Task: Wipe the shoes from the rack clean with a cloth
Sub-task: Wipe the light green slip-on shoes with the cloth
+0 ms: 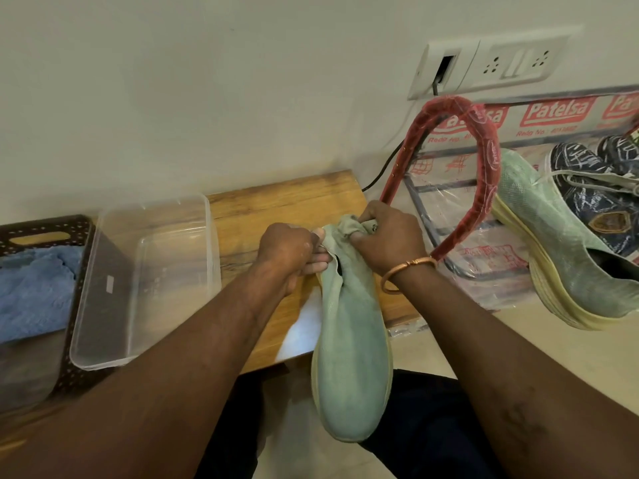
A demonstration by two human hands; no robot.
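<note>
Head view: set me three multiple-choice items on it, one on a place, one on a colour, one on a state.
1. The blue cloth lies: A in the dark basket; B on the floor; C hung on the wall.
2. The shoe in hand is: A red; B pale green; C black.
3. The left hand is: A flat and open; B hanging idle; C gripping the shoe.
A: the cloth fills the basket at far left. B: its upper is pale green. C: its fingers curl at the shoe's opening.

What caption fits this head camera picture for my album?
The left hand and right hand grip a pale green shoe above a wooden board; its twin lies on the rack.
</note>
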